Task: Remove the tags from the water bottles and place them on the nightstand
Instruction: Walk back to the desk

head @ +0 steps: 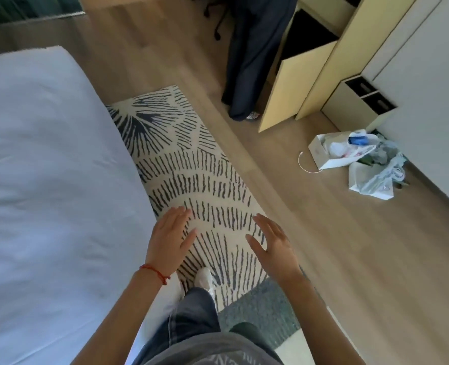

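The bed [46, 167] was passed on the left. The left hand [169, 239] and right hand [271, 242] were held open, empty, over the rug [191, 159]. No bottles, tags or nightstand were seen; the rug edge could be tripped on.

Both bare forearms reach forward and down from the bottom of the view, with the two hands held out side by side, apart from each other and holding nothing. The left hand [169, 239] is flat, back up, its fingers straight and close together and the thumb spread to the inside; a thin red string bracelet [155, 273] circles its wrist. The right hand [272, 242] is tilted with its palm turned inward toward the left, fingers extended and slightly fanned, thumb pointing forward.
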`<state>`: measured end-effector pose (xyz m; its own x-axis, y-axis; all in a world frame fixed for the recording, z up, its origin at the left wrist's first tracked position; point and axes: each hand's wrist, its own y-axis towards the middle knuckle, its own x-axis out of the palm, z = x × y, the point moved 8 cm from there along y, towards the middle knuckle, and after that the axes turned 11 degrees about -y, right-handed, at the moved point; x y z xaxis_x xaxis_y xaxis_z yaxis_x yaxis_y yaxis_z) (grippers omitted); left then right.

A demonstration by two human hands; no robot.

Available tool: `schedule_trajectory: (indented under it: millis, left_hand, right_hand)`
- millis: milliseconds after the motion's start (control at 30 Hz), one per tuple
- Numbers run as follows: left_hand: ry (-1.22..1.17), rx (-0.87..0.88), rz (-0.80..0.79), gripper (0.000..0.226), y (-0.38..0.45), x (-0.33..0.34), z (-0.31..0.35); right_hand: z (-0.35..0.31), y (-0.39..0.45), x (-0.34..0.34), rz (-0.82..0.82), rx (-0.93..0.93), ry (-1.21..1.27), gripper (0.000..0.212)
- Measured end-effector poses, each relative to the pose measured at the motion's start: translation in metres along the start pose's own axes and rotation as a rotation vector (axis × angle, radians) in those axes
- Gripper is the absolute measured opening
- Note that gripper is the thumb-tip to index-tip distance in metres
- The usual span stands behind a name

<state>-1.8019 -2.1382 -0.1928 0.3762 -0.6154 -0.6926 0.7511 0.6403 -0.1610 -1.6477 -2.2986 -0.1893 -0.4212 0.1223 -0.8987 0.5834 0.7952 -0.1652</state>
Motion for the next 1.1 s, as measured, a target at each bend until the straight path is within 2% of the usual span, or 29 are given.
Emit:
schedule_trajectory:
  millis: [200,400,567,733,867,1100]
  left_hand:
    - [0.003,-0.033,0.120,0.068,0.090,-0.067,-0.020]
    - [0.017,-0.139,0.196,0.068,0.163,-0.098,-0.043]
    - [0.014,-0.199,0.279,0.057,0.241,-0.123,-0.054]
    - [0.025,-0.277,0.353,0.066,0.323,-0.159,-0.067]
    - [0.044,-0.290,0.378,0.051,0.387,-0.186,-0.077]
    - [0.042,-0.300,0.423,0.049,0.495,-0.253,-0.123]
  right_hand:
    - [-0.043,0.123,-0.013,-0.033,-0.103,-0.025,0.050]
    - [-0.064,0.237,-0.028,-0.042,-0.172,-0.028,0.048]
    - [-0.087,0.350,-0.036,-0.066,-0.292,-0.009,0.048]
    - [-0.112,0.454,-0.048,-0.109,-0.389,0.017,0.049]
    - [-0.134,0.526,-0.051,-0.151,-0.427,0.008,0.049]
    - [-0.192,0.652,-0.032,-0.201,-0.454,-0.007,0.049]
